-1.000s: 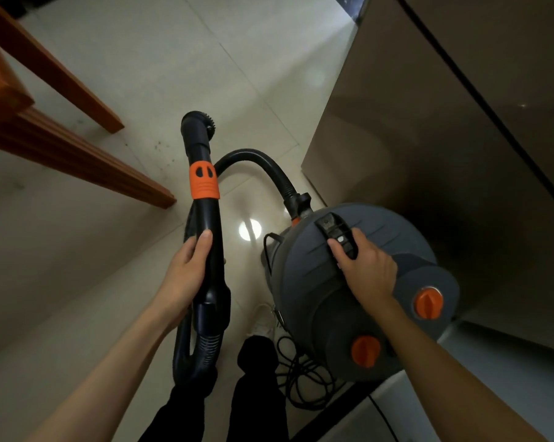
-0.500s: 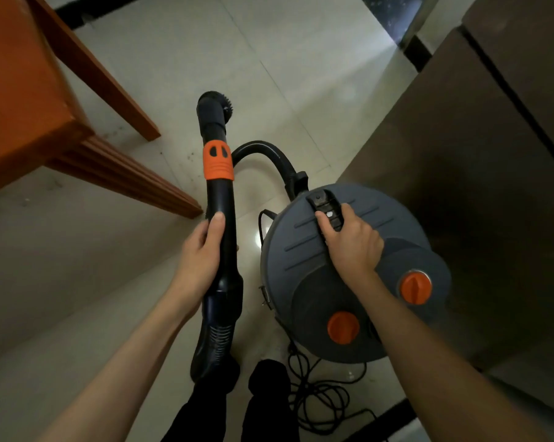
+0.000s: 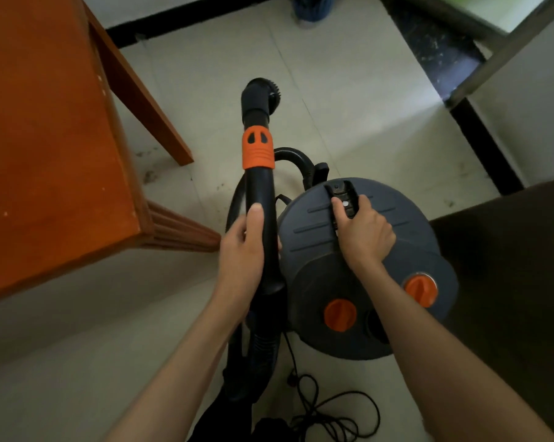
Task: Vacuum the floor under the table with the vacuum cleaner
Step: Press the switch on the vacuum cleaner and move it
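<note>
Left hand [image 3: 242, 250] grips wand [image 3: 259, 199]; right hand [image 3: 363, 232] grips canister handle [image 3: 342, 199]

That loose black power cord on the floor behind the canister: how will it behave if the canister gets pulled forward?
The power cord lies in slack loops, so it is probably floppy and will trail. Its loops cross, so they may snag. The right hand grips the canister handle, so drag would likely show there.

1. Vacuum cleaner [image 3: 358, 269]: round grey canister body with two orange knobs on its lid, standing on the pale tiled floor [image 3: 349, 100] just right of the table.
2. Wand [image 3: 259, 199]: black tube with an orange collar, ending in a round brush nozzle [image 3: 261, 94].
3. Table [image 3: 46, 138]: orange-brown wood, at left; debris specks lie on the floor beside its leg.
</note>
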